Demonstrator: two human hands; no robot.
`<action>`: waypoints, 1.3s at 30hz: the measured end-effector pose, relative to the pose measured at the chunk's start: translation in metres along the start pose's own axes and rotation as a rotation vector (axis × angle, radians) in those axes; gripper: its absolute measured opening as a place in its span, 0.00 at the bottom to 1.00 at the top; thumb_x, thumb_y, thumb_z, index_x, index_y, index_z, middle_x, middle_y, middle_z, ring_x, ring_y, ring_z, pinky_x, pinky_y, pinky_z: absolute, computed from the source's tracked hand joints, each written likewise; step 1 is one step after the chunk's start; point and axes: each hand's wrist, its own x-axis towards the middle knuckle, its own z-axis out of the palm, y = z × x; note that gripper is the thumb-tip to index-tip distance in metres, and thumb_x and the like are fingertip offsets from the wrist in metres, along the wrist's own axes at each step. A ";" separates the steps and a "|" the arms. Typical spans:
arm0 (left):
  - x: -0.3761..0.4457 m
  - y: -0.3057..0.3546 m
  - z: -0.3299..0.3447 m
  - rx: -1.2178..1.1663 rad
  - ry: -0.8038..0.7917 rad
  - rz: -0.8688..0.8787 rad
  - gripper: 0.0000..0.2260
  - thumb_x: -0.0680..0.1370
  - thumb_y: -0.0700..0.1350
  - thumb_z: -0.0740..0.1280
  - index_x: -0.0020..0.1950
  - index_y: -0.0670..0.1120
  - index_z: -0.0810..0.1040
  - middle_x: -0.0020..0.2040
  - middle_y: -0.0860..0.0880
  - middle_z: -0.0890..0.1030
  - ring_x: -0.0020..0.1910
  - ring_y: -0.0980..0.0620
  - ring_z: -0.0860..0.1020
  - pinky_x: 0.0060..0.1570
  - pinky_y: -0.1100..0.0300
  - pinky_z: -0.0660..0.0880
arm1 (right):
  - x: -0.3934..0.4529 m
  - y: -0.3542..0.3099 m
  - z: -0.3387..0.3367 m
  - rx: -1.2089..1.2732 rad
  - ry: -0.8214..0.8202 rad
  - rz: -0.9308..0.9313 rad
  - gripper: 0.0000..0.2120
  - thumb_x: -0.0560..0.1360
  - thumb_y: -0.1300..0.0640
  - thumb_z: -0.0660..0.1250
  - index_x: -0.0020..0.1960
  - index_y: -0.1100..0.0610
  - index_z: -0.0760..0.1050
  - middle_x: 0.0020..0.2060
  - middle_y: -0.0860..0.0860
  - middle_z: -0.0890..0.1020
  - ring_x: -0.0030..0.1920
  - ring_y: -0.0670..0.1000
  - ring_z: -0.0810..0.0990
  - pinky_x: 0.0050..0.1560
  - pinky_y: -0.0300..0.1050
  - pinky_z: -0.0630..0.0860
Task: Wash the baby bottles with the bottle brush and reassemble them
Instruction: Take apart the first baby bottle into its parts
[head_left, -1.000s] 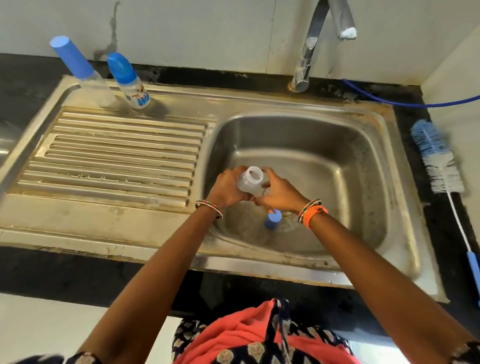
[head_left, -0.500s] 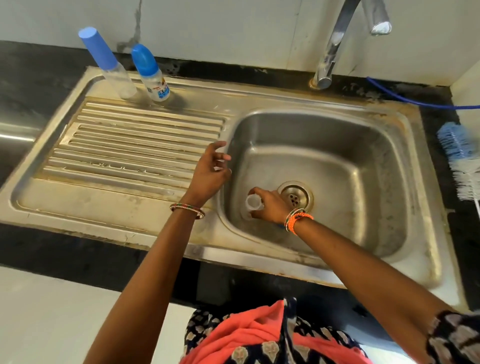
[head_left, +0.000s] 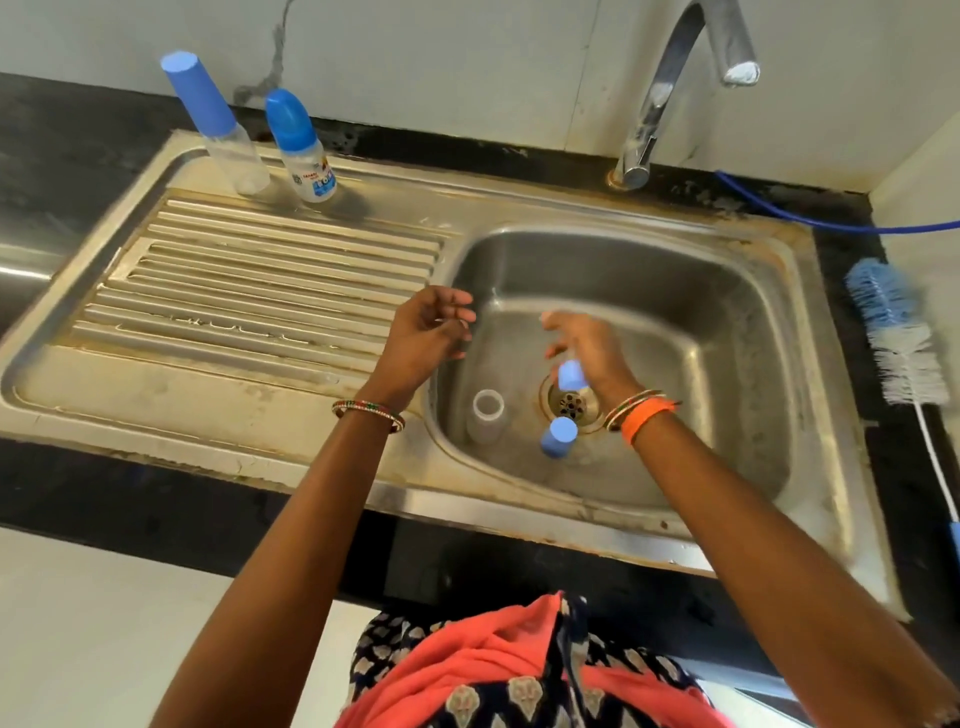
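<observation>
The sink (head_left: 810, 364) is holding 1 open bottle (head_left: 485, 423) standing left of the drain, a blue cap (head_left: 558, 437) just beside it. 2 capped bottles (head_left: 301, 148) are waiting behind the drainboard. The right hand (head_left: 592, 353), blurred, is seemingly pinching a blue piece (head_left: 571, 375); the left hand (head_left: 423, 338) is hovering loose-fingered, empty. Disassembly is seemingly underway; next, the brush (head_left: 898, 338) on the right needs fetching.

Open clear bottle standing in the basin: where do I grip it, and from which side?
Take the clear bottle round its straight wall just under the open mouth, coming from above left. It stands upright near the basin's left wall, and the blue cap stands to its right.
</observation>
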 end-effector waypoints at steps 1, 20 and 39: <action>-0.001 0.003 0.006 -0.011 -0.033 -0.013 0.09 0.77 0.32 0.63 0.48 0.46 0.76 0.41 0.48 0.79 0.31 0.58 0.77 0.33 0.65 0.76 | -0.003 -0.020 -0.007 0.315 0.032 0.045 0.09 0.71 0.51 0.65 0.40 0.56 0.76 0.35 0.53 0.76 0.25 0.50 0.74 0.27 0.40 0.72; -0.011 0.110 0.093 -0.571 -0.312 0.053 0.13 0.82 0.43 0.55 0.62 0.39 0.71 0.48 0.43 0.80 0.43 0.51 0.80 0.47 0.56 0.80 | -0.079 -0.133 -0.033 0.200 0.232 -0.657 0.11 0.70 0.66 0.65 0.50 0.59 0.79 0.44 0.57 0.83 0.44 0.53 0.81 0.47 0.40 0.76; -0.040 0.145 0.059 -0.476 -0.359 0.238 0.17 0.79 0.39 0.58 0.67 0.36 0.69 0.56 0.42 0.79 0.55 0.49 0.79 0.59 0.57 0.74 | -0.132 -0.169 -0.020 -0.427 0.462 -0.868 0.06 0.73 0.59 0.69 0.48 0.59 0.82 0.41 0.51 0.84 0.41 0.46 0.82 0.47 0.43 0.80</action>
